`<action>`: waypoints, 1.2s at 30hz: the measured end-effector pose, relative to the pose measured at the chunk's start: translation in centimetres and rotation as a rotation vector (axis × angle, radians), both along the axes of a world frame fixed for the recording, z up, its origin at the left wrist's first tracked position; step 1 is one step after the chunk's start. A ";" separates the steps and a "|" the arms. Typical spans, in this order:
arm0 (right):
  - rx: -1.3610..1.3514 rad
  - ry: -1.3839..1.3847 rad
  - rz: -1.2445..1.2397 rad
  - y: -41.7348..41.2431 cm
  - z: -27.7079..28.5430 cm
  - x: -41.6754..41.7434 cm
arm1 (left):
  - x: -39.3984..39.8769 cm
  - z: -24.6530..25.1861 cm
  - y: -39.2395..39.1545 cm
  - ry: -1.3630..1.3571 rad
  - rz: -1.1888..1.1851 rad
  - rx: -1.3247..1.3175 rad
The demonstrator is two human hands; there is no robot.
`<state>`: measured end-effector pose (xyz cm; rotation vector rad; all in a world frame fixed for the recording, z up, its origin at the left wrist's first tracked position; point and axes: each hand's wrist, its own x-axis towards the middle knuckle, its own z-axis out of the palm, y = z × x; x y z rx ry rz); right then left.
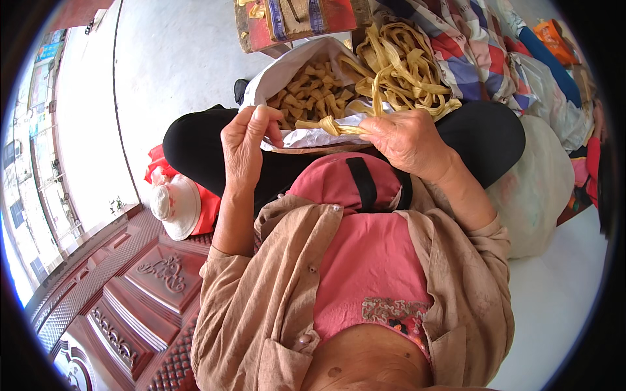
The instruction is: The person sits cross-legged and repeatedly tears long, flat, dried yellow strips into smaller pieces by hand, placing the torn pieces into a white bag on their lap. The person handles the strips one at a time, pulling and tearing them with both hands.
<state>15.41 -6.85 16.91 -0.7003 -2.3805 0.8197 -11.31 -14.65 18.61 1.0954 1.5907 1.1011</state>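
My right hand (406, 141) pinches a yellowish dried strip (352, 130) just beside a knot (330, 125) tied in it. The strip's short end points left, toward my left hand (250, 131). That hand is loosely closed, thumb against the fingers, with nothing visible in it and a small gap to the strip's end. Beneath both hands, a white sack (274, 73) with rolled-down sides rests between my bent knees. Several short knotted pieces (318, 95) lie heaped inside it. A tangle of long yellowish strips (401, 73) sits on its right side, one running down to my right hand.
Ahead stands a worn red wooden stool (337, 19) with a metal spike on top. A checked cloth (459, 44) and a pale plastic bag (533, 190) lie to the right. On the left are a white hat (176, 207) and an embossed brown door panel (161, 273). Part of another person shows at far right.
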 end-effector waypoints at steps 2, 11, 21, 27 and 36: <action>0.096 -0.051 0.038 0.3 0.2 -0.2 | 0.2 1.5 0.1 0.384 -0.106 0.142; 0.015 -0.032 0.266 0.0 -0.5 -1.2 | 2.8 0.9 0.2 0.945 -0.759 0.437; -0.152 -0.022 0.071 5.9 -0.7 -2.1 | 0.4 0.3 5.7 0.890 -0.509 0.433; 0.031 0.193 -0.143 15.1 1.4 -6.9 | -1.9 1.9 13.6 0.884 -0.192 0.458; 0.311 0.046 -0.263 18.2 -3.3 -7.0 | -3.9 -0.7 15.3 0.837 -0.010 0.383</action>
